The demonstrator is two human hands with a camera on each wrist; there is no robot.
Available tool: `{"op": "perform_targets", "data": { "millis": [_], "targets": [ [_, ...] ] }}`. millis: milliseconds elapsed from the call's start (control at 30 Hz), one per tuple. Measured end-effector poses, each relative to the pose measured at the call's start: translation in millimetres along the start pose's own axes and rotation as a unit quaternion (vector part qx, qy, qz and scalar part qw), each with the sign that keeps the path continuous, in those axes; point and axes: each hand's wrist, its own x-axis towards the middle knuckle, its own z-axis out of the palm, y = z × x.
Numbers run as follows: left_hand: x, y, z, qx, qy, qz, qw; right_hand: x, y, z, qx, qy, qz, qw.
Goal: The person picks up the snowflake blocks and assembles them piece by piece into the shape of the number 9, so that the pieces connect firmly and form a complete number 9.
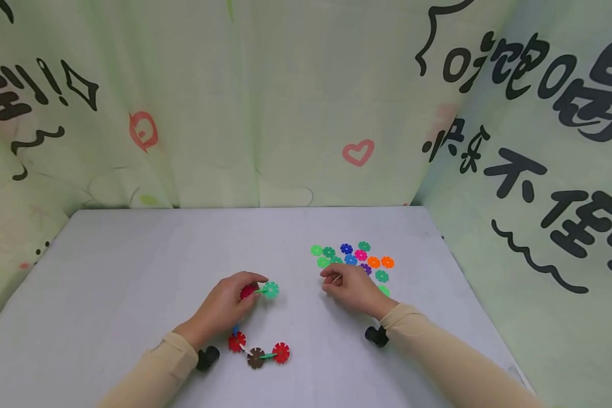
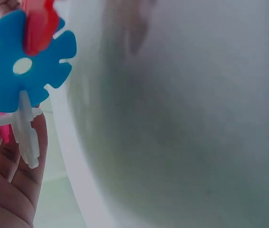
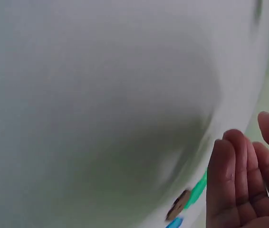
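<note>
My left hand [image 1: 224,306] grips a chain of joined snowflake discs. At its fingertips are a red disc [image 1: 247,291] and a teal disc [image 1: 271,290]. Below the hand the chain continues with a red disc [image 1: 237,342], a brown disc [image 1: 256,358] and another red disc [image 1: 281,353]. The left wrist view shows a blue disc [image 2: 23,66] joined to a red piece [image 2: 40,26] and a white piece [image 2: 26,133] beside the palm. My right hand [image 1: 354,290] is over the near-left side of the loose discs; in the right wrist view its thumb and fingers [image 3: 241,180] stand apart with nothing visible between.
Loose discs lie at the right of the white table [image 1: 158,255], among them an orange disc [image 1: 387,262], a pink disc [image 1: 360,255] and a light green disc [image 1: 317,250]. Printed curtains [image 1: 285,102] stand behind and beside the table.
</note>
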Motion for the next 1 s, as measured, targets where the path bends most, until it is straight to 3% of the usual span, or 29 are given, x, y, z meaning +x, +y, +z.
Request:
{"op": "perform_targets", "data": {
  "millis": [167,300,567,1000],
  "targets": [
    [-0.6,0.4,-1.1,-0.007,0.000,-0.001,1.0000,0.5,20,-12,-0.052,0.040,0.022,0.9976],
    [-0.4,-0.2,-0.2,-0.007,-0.001,-0.005,1.0000,1.6,31,-18,-0.080,0.049,0.023,0.9953],
    [-0.1,-1.5,1.0,-0.008,0.000,-0.003,1.0000,4.9,38,-20,-0.114,0.047,0.043,0.9915],
    [0.5,-3.4,0.9,-0.016,-0.007,0.011,0.9998,12.4,37,-22,-0.117,0.027,0.075,0.9899]
  ]
}}
